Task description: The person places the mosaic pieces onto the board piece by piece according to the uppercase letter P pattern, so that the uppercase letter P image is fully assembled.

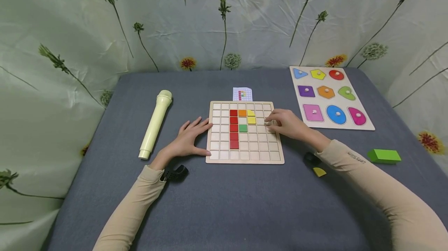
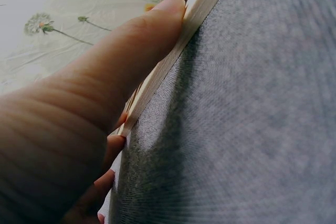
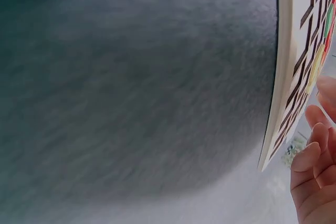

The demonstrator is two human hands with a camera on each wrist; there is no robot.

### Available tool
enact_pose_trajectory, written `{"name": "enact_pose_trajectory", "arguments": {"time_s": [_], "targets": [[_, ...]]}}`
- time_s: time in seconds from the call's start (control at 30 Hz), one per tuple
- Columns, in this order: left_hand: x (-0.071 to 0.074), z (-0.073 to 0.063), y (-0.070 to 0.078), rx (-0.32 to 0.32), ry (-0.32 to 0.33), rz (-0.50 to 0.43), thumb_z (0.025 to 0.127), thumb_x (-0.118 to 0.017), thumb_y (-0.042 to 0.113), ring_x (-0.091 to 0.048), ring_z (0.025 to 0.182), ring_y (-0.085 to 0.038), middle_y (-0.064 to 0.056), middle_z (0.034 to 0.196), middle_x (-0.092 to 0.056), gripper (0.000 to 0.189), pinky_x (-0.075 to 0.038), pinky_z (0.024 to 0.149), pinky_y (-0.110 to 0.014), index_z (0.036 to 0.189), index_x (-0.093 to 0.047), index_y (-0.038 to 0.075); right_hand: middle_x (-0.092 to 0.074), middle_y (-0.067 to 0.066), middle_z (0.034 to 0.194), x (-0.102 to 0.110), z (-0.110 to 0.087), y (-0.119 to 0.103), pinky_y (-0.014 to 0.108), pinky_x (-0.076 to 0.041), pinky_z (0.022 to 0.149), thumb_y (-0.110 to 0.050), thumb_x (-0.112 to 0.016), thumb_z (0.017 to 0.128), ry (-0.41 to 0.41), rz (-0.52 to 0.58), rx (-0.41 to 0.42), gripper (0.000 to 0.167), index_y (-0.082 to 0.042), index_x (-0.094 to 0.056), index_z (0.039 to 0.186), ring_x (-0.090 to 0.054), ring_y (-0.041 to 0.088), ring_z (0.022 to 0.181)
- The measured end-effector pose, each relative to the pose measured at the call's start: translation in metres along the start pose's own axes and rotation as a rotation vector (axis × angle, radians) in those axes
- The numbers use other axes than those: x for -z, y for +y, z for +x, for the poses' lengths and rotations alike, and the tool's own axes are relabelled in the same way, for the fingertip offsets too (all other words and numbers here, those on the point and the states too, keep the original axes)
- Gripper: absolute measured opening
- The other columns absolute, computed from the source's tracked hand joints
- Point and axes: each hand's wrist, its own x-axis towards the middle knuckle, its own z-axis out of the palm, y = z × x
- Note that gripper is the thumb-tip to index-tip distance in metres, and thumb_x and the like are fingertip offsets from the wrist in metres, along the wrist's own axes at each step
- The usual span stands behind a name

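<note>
A wooden grid board [image 1: 245,162] lies on the table. On it a column of several red tiles [image 1: 233,128] stands beside an orange tile [image 1: 242,113], a green tile [image 1: 243,128] and two yellow tiles [image 1: 251,120]; the upper yellow one has a cut corner. My left hand [image 1: 187,140] rests with spread fingers at the board's left edge, the thumb [image 2: 157,24] touching its rim. Over the right-hand cells hovers my right hand [image 1: 288,123], its fingers [image 3: 307,158] loosely bent; I see nothing held between them. Behind the board lies a small card [image 1: 246,93] with a coloured pattern.
A pale yellow tube [image 1: 155,124] lies at the left. On the back right is a shape puzzle board [image 1: 336,124] with knobbed pieces. A green block [image 1: 384,156] sits right of my right sleeve, and a yellow piece [image 1: 319,171] lies near that wrist.
</note>
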Motion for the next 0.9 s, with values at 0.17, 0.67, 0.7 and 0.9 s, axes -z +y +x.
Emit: {"name": "enact_pose_trajectory", "arguments": {"time_s": [0.17, 0.67, 0.7, 0.9], "targets": [[0.000, 0.000, 0.000, 0.005, -0.001, 0.002, 0.070, -0.079, 0.042, -0.012, 0.147, -0.034, -0.009, 0.157, -0.024, 0.095, -0.002, 0.114, -0.059, 0.148, -0.031, 0.014, -0.065, 0.009, 0.090, 0.006, -0.014, 0.004, 0.019, -0.035, 0.058, -0.008, -0.070, 0.081, -0.009, -0.014, 0.003, 0.022, -0.003, -0.072, 0.102, -0.048, 0.014, 0.066], [0.000, 0.001, 0.000, 0.009, -0.006, 0.003, 0.071, -0.079, 0.042, -0.011, 0.147, -0.034, -0.009, 0.157, -0.024, 0.095, -0.001, 0.114, -0.058, 0.148, -0.031, 0.014, -0.065, 0.004, 0.088, 0.017, -0.063, 0.022, 0.017, -0.037, 0.058, -0.005, -0.072, 0.079, -0.099, -0.006, -0.043, 0.024, -0.005, -0.072, 0.103, -0.044, 0.005, 0.066], [0.000, 0.001, -0.001, 0.010, -0.007, 0.004, 0.071, -0.079, 0.041, -0.011, 0.147, -0.034, -0.009, 0.157, -0.024, 0.095, -0.001, 0.114, -0.058, 0.148, -0.030, 0.014, -0.065, 0.004, 0.088, 0.018, -0.067, 0.023, 0.017, -0.038, 0.058, -0.005, -0.072, 0.078, -0.108, 0.002, -0.044, 0.024, -0.005, -0.072, 0.103, -0.044, 0.004, 0.066], [0.000, 0.001, -0.001, 0.010, -0.010, 0.006, 0.071, -0.079, 0.041, -0.011, 0.147, -0.034, -0.009, 0.157, -0.024, 0.095, -0.001, 0.114, -0.059, 0.148, -0.030, 0.015, -0.063, -0.004, 0.082, 0.021, -0.089, 0.028, 0.016, -0.039, 0.056, -0.003, -0.072, 0.078, -0.125, 0.066, 0.007, 0.022, -0.006, -0.072, 0.100, -0.041, -0.005, 0.064]]}}
